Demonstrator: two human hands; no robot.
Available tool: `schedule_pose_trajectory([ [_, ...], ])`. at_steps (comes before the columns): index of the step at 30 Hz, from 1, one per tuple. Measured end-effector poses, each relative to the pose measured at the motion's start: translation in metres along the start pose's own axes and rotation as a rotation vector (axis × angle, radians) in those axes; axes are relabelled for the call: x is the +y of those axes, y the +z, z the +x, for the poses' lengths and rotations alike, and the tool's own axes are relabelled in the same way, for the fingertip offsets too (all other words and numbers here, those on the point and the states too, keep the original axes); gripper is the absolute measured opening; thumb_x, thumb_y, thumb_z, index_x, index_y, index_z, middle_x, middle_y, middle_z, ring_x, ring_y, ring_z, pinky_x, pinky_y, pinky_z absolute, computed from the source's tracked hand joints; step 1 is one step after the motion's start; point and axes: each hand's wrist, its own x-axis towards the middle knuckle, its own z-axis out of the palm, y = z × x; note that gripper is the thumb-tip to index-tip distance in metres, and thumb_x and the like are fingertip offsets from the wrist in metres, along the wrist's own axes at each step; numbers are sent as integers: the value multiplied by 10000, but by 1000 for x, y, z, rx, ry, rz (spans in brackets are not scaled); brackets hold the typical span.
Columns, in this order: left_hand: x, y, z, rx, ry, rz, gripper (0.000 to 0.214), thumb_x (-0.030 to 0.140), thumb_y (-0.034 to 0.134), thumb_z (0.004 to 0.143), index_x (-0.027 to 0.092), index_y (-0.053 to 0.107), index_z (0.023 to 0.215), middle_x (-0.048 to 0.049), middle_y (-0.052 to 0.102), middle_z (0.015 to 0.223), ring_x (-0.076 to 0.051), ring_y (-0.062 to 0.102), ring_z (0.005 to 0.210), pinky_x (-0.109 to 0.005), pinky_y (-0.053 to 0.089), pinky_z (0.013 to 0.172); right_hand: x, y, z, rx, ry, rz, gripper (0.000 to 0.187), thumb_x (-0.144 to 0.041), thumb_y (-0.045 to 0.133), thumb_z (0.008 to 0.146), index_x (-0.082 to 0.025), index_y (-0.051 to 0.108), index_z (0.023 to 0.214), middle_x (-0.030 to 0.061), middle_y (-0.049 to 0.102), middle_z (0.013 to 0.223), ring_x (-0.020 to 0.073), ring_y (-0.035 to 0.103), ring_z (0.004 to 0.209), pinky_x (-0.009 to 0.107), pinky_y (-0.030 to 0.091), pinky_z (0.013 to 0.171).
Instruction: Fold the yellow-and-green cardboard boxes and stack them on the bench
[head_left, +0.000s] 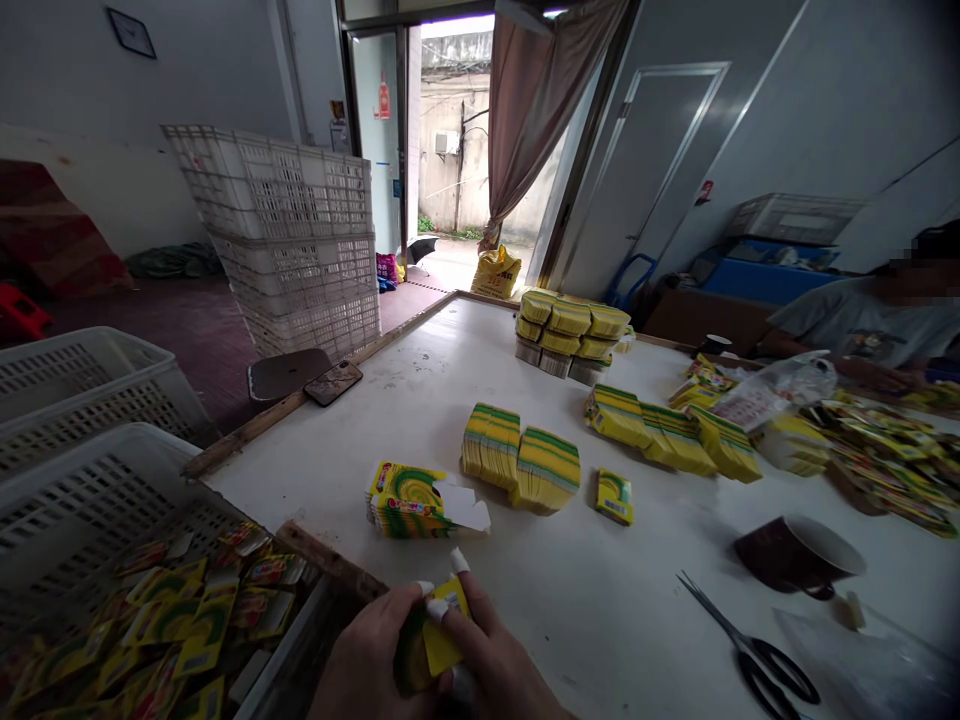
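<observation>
Watching the head feed here: both hands are closed on the same little wad of yellow cards (441, 645). The left hand (375, 665) wraps it from its side and the right hand (499, 670) pinches it from the other. The fingertips (437, 608) have white caps on them and press on the top card. One capped finger of the right hand sticks up clear of the wad. So the fingers are clamped, nothing's loose, and the wad is held up at the near edge of the table (600, 610).

Just beyond the fingers lies a printed stack (401, 500) with a white scrap at its right end. Past that are two yellow-green bundles (517, 460) touching each other, with a single small pack (615, 497) off to their right. Left of the fingers there's a white crate (112, 490) holding loose cards (165, 620) of the same sort. Right of the fingers, well apart, scissors (750, 650) lie flat near a dark cup (799, 552). Far right, another person (855, 320) sits at a messy pile of cards (885, 460).
</observation>
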Motion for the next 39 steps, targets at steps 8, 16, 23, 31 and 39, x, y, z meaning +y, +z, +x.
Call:
schedule_pose_trajectory([
  [8,14,-8,7,-142,24,-85,342,291,734,640,236,663,971,-34,750,915,-243,708,851,-265,555,717,-26,-38,10,-110,-49,146,217,-221,683,789,-229,682,1006,95,594,1173,202,654,992,265,526,851],
  [16,-3,3,5,639,-179,-970,473,552,733,692,298,656,1084,38,746,970,-148,679,811,-192,566,710,-12,-2,33,190,66,301,714,-352,639,838,-230,288,1448,154,542,1376,272,579,1213,431,483,1023],
  [23,-24,-7,11,835,-447,-1551,708,813,618,594,230,682,989,-88,729,1116,-257,679,976,-360,626,733,-14,-15,100,360,108,-279,535,7,477,755,-141,529,1267,166,648,1154,315,568,1099,514,476,963],
  [31,-32,23,14,673,-465,-1465,489,573,751,699,242,685,1053,-36,766,955,-183,698,800,-269,591,629,-13,-14,104,406,76,-173,563,16,468,668,-195,466,1190,68,589,976,247,562,925,427,490,858],
  [39,-3,12,12,634,-329,-1643,551,632,743,643,286,688,1068,-32,731,1055,-284,669,1011,-350,606,742,-59,6,55,21,86,638,499,-150,633,686,-246,457,1143,-37,549,838,113,512,661,230,408,599],
])
